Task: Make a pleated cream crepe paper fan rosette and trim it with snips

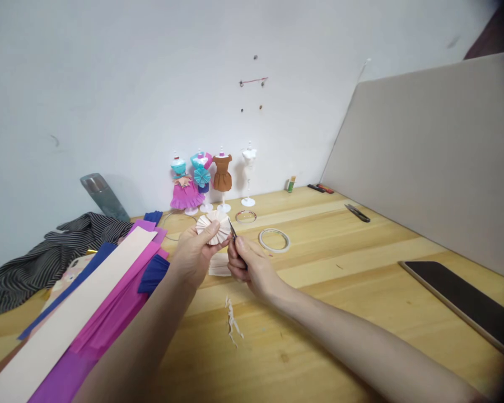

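Observation:
My left hand point(193, 254) pinches a round, pleated cream paper rosette point(212, 226) between thumb and fingers, above the table. My right hand point(254, 266) is closed round a small dark pair of scissors point(232, 228). Their blades point up at the rosette's right edge; whether they touch the paper I cannot tell. Below the hands, a cream pleated strip point(219, 268) lies on the wood, partly hidden. Thin curled paper scraps point(232, 322) lie nearer to me.
Small dress forms stand along the wall, among them a brown-dressed one point(222, 172) and a bare white one point(248, 168). Coloured paper strips point(105, 296) are piled left. A tape roll point(274, 240), thread snips point(358, 213) and a phone point(466, 299) lie right. A bottle point(105, 196) leans back left.

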Demonstrator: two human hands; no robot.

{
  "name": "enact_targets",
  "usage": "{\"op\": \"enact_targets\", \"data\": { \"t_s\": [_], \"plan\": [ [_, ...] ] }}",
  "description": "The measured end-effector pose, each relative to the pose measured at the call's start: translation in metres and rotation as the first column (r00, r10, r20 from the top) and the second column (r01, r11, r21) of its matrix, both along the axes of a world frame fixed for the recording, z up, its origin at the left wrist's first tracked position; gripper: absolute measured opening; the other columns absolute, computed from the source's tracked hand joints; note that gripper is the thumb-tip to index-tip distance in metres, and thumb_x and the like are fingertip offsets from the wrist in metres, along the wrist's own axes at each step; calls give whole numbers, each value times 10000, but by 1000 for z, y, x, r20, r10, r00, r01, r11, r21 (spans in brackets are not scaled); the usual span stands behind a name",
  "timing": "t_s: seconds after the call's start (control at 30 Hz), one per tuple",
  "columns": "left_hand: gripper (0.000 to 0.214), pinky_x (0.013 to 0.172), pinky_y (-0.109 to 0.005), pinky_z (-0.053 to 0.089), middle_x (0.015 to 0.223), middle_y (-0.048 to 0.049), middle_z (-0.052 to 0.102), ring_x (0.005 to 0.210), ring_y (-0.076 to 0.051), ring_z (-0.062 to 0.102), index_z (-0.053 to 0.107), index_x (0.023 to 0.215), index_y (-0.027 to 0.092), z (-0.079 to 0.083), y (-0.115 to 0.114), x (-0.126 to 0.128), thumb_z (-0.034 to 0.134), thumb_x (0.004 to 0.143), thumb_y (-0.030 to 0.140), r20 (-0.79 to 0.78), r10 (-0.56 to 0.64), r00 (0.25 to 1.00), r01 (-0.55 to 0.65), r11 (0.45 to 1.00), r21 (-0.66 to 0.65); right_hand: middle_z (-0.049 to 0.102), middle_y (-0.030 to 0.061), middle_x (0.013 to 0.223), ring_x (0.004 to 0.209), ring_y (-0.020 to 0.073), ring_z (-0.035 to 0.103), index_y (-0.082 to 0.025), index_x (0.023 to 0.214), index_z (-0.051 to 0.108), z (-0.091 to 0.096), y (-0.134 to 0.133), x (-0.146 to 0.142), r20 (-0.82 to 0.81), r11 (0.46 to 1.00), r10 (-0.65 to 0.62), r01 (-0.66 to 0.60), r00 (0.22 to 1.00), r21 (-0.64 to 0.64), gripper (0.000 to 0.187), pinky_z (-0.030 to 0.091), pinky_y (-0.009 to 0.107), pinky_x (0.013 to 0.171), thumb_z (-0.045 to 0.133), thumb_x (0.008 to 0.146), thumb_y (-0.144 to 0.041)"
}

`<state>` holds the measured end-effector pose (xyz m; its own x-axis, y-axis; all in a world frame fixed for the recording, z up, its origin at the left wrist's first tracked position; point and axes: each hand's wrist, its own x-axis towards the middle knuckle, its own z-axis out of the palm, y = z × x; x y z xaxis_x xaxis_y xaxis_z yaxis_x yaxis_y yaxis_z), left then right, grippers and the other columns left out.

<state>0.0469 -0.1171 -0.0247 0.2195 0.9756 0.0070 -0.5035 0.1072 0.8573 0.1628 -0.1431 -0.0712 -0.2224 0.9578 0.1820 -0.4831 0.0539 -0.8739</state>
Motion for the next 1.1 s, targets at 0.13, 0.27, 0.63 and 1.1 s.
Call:
{"op": "enact_targets", "data": {
  "t_s": [0.13,0.27,0.63,1.1],
  "plan": [
    [242,681,-259,534,749,-38,716,666,-130,647,679,814,105,1,1,-3,790,627,212,-2,-15,1000,15,1000,-5,170,-120,470,375,36,134,-204,605,364,1,0,1,17,1000,1,-2,1000,22,520,105,171,352,568,733,-664],
    [236,686,-267,535,745,-40,716,664,-133,647,679,820,104,2,2,-5,784,635,207,-12,-32,999,32,999,-8,156,-121,470,376,37,130,-204,598,366,3,-1,2,39,1000,-8,7,999,26,521,101,173,353,562,738,-666],
    [221,717,-279,512,778,-44,717,687,-139,651,681,832,118,8,1,-7,772,652,208,-13,-9,1000,9,1000,5,207,-120,462,360,33,142,-197,642,399,8,-7,2,-48,995,74,-77,996,-67,487,104,181,358,576,738,-641],
    [231,719,-286,513,760,-49,711,667,-134,630,691,808,107,6,2,-7,783,642,239,-67,4,998,2,995,95,222,-115,467,366,31,156,-190,640,414,7,-4,3,-23,996,76,-77,997,-41,483,117,175,363,573,748,-633]
  ]
}}
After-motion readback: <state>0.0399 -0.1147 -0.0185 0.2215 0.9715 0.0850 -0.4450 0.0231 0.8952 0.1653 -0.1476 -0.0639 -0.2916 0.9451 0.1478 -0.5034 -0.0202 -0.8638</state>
